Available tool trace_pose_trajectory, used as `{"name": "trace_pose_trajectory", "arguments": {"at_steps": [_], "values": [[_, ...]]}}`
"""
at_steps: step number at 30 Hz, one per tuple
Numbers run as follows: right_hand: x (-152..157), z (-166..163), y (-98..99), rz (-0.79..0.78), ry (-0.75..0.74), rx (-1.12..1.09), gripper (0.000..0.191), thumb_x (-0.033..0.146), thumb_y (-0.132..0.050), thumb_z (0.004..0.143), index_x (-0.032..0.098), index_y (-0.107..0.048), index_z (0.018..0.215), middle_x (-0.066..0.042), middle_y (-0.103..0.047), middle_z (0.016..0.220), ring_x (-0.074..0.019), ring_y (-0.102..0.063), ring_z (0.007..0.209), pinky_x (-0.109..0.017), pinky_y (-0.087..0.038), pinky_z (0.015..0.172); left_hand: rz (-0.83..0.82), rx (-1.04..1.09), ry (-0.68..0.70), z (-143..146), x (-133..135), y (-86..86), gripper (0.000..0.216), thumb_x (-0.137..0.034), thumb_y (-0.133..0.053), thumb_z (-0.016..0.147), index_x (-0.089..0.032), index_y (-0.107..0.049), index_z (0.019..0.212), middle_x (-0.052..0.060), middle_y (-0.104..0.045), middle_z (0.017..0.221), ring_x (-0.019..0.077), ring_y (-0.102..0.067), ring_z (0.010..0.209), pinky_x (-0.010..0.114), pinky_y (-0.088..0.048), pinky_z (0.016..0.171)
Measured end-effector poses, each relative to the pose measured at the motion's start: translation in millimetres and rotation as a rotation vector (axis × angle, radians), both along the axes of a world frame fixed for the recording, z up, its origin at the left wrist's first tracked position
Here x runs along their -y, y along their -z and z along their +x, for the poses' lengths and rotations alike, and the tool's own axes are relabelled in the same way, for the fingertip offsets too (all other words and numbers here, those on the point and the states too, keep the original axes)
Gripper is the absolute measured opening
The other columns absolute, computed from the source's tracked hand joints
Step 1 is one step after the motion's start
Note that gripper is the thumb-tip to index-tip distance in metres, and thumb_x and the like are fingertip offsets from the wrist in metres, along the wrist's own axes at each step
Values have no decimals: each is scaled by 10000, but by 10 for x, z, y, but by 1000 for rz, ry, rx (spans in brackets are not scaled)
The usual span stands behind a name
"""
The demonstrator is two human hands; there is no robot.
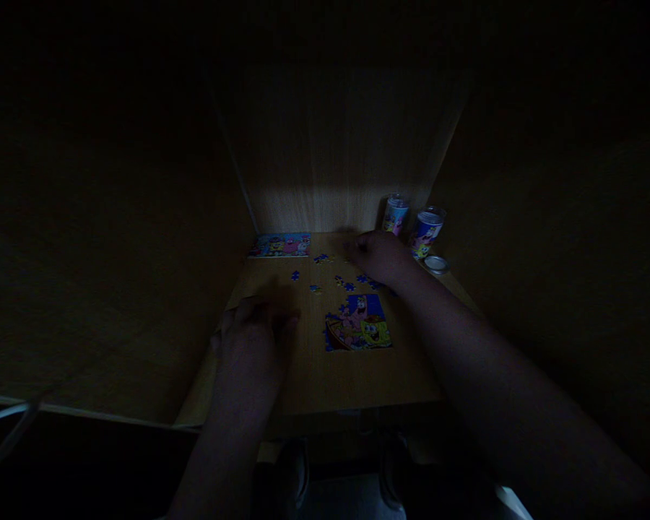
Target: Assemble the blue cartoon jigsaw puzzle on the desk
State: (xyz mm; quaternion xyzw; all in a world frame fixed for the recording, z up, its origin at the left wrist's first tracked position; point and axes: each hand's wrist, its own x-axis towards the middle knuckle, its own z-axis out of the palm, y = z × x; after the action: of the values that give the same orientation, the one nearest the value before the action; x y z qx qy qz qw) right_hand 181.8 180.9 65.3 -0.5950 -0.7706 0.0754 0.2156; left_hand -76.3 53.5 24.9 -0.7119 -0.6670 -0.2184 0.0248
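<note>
A partly assembled jigsaw puzzle (376, 339) with cartoon figures lies on the wooden surface, its upper left edge uneven. Loose blue and yellow puzzle pieces (349, 287) are scattered above it. My right hand (382, 256) is over the far side of these pieces, fingers curled down and drawn together; whatever is at the fingertips is hidden in the dark. To the left of the puzzle, my left hand (254, 339) hovers near the surface, fingers loosely bent and thumb apart, with nothing visible in it. A finished-looking rectangular puzzle (282, 245) lies at the back left.
Two clear-topped cans with cartoon prints, one can (396, 214) behind the other can (427, 231), stand at the back right. A round metal lid (436, 265) lies beside them. Wooden panels (325, 159) enclose the dim space at the back and sides.
</note>
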Motion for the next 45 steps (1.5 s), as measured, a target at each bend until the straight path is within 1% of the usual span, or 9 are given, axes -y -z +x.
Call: {"name": "trace_pose_trajectory", "arguments": {"at_steps": [4, 10, 15, 21, 26, 33, 36, 40, 45], "values": [[-5, -3, 6, 11, -5, -1, 435, 400, -525, 1105, 187, -762, 809, -73, -728, 776, -180, -613, 705, -318, -339, 656, 0, 3, 22, 3, 1, -3, 234, -403, -636, 1031, -247, -806, 990, 156, -715, 1317, 448, -631, 1190, 643, -570, 925], [3, -8, -1, 17, -12, 0, 449, 407, -518, 1105, 192, -766, 799, -61, -710, 746, -176, -581, 675, -325, -338, 654, 45, -84, -101, 38, 32, -14, 399, -556, -617, 1035, -190, -776, 1013, 220, -697, 1273, 477, -625, 1120, 664, -590, 840], [-6, -5, 11, 14, -14, -7, 460, 416, -512, 1105, 190, -759, 789, -58, -698, 727, -168, -568, 657, -321, -341, 645, 72, -34, -45, -5, 7, 24, 360, -523, -655, 1028, -216, -812, 923, 186, -722, 1283, 452, -638, 1126, 664, -583, 912], [-16, 3, 31, 20, -19, -20, 435, 417, -529, 1094, 194, -760, 800, -60, -704, 748, -175, -588, 685, -321, -346, 659, 41, 60, 1, -35, -17, 32, 286, -437, -661, 1023, -219, -839, 973, 178, -732, 1306, 444, -650, 1165, 665, -555, 995], [-11, -2, 26, 19, -26, -36, 418, 395, -566, 1084, 195, -733, 756, -60, -691, 729, -178, -586, 688, -327, -340, 660, 5, 97, 30, -65, -64, 60, 254, -395, -652, 1016, -223, -838, 993, 149, -776, 1219, 412, -665, 1219, 616, -521, 1093], [13, -45, 12, -36, -57, -112, 469, 436, -544, 1093, 191, -683, 719, 20, -536, 599, -141, -498, 601, -308, -319, 607, -25, 225, 76, -98, -104, 46, 202, -394, -698, 966, -231, -811, 929, 120, -785, 1200, 360, -669, 1249, 533, -502, 1135], [51, -82, 3, -173, -209, -289, 410, 476, -581, 1072, 187, -734, 824, 36, -578, 646, -134, -523, 628, -281, -365, 612, -68, 343, 92, -87, -85, -7, 197, -405, -696, 960, -244, -794, 906, 92, -801, 1154, 342, -706, 1170, 505, -516, 1083], [117, -127, -13, -422, -557, -536, 287, 476, -726, 989, 199, -800, 985, 13, -731, 847, -144, -626, 760, -272, -472, 702, -160, 546, 161, -17, -23, -78, 238, -463, -654, 1003, -261, -777, 983, 43, -822, 1080, 291, -750, 1026, 421, -545, 934], [160, -147, -17, -644, -829, -610, 250, 408, -859, 912, 218, -826, 1070, -13, -820, 1041, -160, -725, 945, -289, -551, 868, -213, 732, 268, 64, 23, -112, 242, -475, -653, 1020, -248, -730, 986, 8, -808, 973, 233, -744, 923, 342, -542, 835]]}}
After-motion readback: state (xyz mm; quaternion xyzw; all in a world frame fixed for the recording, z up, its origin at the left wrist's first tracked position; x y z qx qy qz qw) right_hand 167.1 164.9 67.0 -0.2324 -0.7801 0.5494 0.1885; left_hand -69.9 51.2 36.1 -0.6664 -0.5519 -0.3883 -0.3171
